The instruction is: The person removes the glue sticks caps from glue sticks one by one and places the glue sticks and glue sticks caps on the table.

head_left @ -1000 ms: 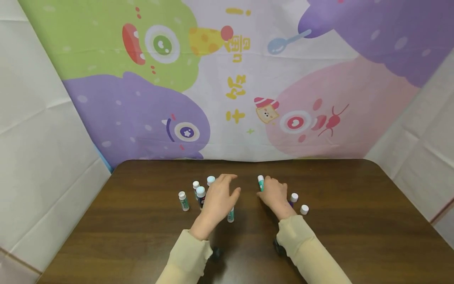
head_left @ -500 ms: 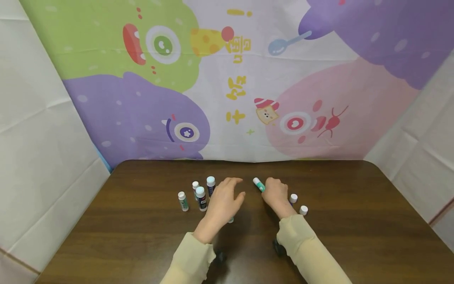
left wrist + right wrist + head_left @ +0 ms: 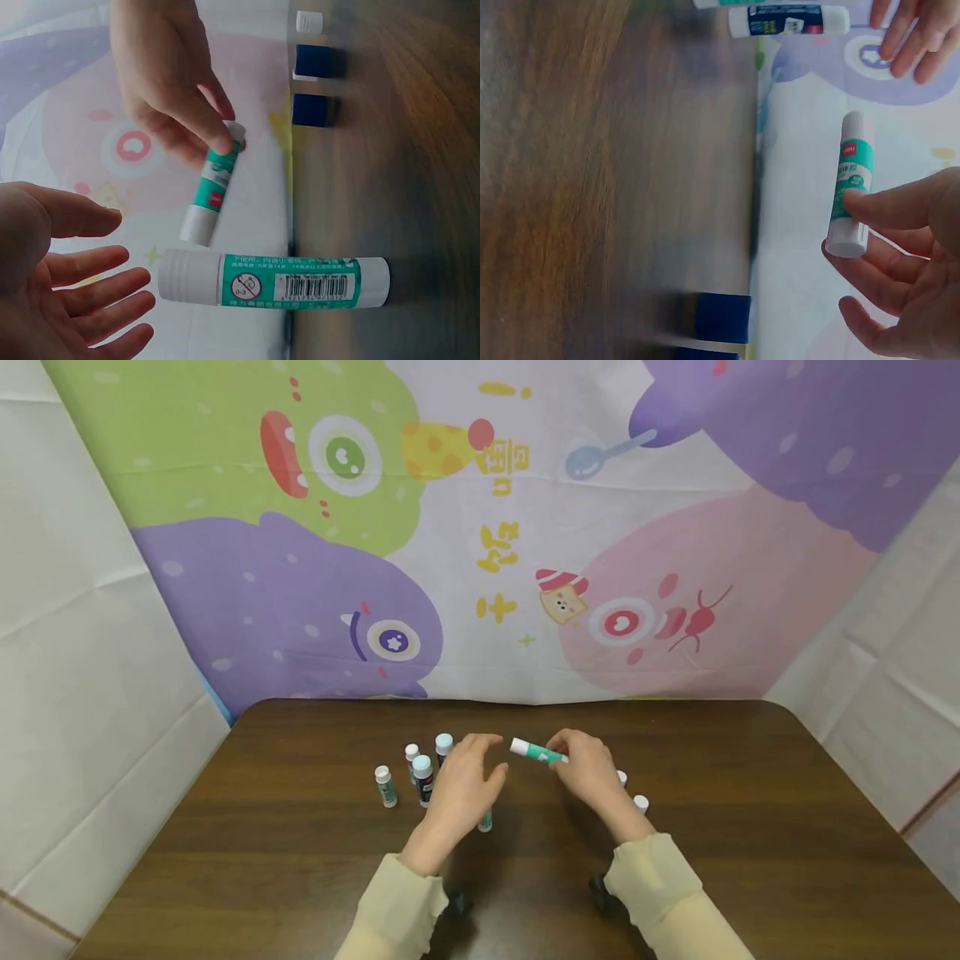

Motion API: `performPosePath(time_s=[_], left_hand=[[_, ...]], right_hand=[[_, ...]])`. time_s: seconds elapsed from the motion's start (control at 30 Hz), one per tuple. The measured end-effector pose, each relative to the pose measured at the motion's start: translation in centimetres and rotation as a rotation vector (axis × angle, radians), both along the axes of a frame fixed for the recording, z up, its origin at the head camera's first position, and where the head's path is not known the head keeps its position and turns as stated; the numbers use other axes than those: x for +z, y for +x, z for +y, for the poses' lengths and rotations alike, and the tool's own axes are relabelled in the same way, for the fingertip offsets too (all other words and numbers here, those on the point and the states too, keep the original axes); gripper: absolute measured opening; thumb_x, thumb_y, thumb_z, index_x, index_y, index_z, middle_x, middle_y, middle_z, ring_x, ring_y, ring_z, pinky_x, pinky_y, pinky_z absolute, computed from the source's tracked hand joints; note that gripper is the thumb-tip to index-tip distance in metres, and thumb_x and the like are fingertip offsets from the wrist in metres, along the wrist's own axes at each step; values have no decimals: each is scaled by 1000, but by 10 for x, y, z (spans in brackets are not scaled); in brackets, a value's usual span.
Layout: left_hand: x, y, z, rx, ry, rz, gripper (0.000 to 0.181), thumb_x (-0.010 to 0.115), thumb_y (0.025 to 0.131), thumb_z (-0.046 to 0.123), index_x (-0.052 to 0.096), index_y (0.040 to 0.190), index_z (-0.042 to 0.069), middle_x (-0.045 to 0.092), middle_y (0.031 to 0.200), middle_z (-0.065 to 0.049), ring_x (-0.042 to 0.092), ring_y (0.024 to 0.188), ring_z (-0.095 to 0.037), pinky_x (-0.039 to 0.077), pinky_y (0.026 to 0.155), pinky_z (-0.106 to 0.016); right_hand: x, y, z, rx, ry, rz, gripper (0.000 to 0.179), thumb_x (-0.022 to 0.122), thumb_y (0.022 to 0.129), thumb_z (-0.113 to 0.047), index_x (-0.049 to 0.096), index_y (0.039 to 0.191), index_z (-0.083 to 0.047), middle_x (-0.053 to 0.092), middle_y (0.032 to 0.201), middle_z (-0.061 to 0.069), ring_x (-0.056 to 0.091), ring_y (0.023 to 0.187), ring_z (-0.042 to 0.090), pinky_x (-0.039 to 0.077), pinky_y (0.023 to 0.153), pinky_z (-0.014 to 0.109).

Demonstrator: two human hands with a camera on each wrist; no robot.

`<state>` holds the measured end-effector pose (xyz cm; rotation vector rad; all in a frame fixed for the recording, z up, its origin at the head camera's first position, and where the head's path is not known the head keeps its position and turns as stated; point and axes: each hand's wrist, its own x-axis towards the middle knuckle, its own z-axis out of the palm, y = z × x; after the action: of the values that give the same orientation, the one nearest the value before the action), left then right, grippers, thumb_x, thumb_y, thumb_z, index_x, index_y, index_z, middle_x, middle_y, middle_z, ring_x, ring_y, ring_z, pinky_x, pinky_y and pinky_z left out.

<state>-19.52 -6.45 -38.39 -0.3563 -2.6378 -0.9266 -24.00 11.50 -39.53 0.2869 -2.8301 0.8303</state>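
My right hand (image 3: 588, 768) pinches a green-and-white glue stick (image 3: 542, 752) between thumb and fingers. It is off the table, nearly level in the head view, its white cap pointing toward my left hand (image 3: 461, 785). That left hand hovers with fingers spread, holding nothing, as the left wrist view shows. Beneath it stands another green glue stick (image 3: 300, 281), mostly covered by the hand in the head view (image 3: 485, 821). The right wrist view shows the thumb (image 3: 885, 206) across the held glue stick's lower label.
Left of my left hand stand several glue sticks: green ones (image 3: 386, 787) and dark blue ones (image 3: 423, 781) with white caps. Right of my right hand are two white-topped pieces (image 3: 641, 803); dark blue blocky pieces (image 3: 311, 60) show there too. A cartoon cloth (image 3: 480, 527) hangs behind the table (image 3: 300, 860).
My right hand has lifted the glue stick and tipped it from near upright to almost level, cap swinging left. The left hand shifted slightly right, then back, staying relaxed.
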Motion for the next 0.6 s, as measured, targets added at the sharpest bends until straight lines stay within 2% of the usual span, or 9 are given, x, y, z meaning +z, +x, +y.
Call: performPosePath(time_s=[0.13,0.27,0.4,0.6], left_hand=[[-2,0,-2,7,16,0,35,64,83,18,57,117,11,59,113,-6,56,104,-24,45,86,-38],[-3,-1,-1,-20,50,-4,37,64,83,18,56,119,11,58,115,-5,56,107,-22,46,86,-38],[-3,-2,0,-66,84,27,36,66,83,18,57,117,12,58,113,-3,56,105,-20,46,86,-36],[-4,1,1,-127,124,92,26,66,83,14,61,108,12,61,101,0,58,92,-15,48,77,-31]], right_hand=[[4,9,1,48,-51,3,18,69,76,-6,65,93,-7,66,90,6,60,82,23,46,73,39],[11,19,0,79,-84,15,17,69,77,-7,65,93,-9,64,92,4,59,83,23,46,73,38],[18,27,0,97,-85,48,17,70,77,-7,65,92,-11,64,92,2,59,85,20,46,75,39],[22,37,1,128,-84,102,16,69,77,-7,65,92,-12,63,92,1,59,86,19,47,74,38]])
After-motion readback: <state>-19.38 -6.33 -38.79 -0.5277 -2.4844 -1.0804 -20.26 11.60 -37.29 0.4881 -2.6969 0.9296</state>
